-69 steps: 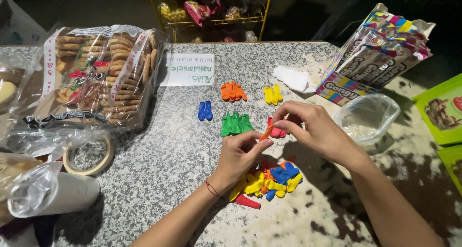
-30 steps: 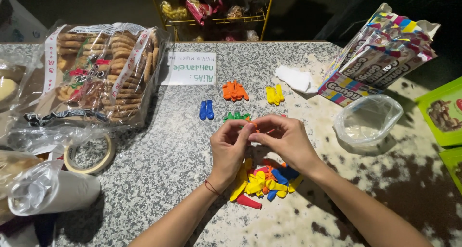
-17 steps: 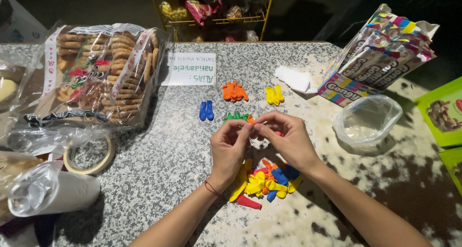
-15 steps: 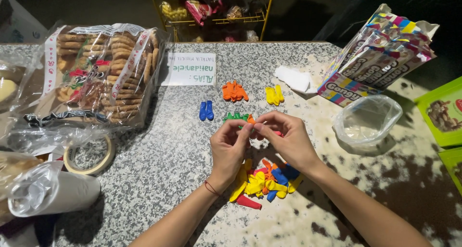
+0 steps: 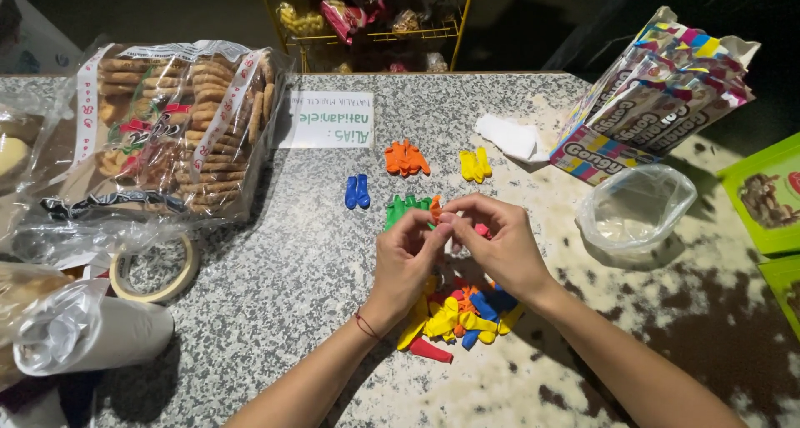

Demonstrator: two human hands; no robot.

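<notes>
Just limp, rubbery orange balloon (image 5: 435,209) between fingertips (image 5: 442,225).

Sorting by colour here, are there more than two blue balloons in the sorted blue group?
No, the blue group holds just two balloons, lying side by side.

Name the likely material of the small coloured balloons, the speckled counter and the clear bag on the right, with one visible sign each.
Small coloured balloons: probably rubber, matte, limp. Speckled grey counter: seemingly polished stone, grainy flecks. Clear crumpled bag: thin plastic, glossy creases.
</notes>
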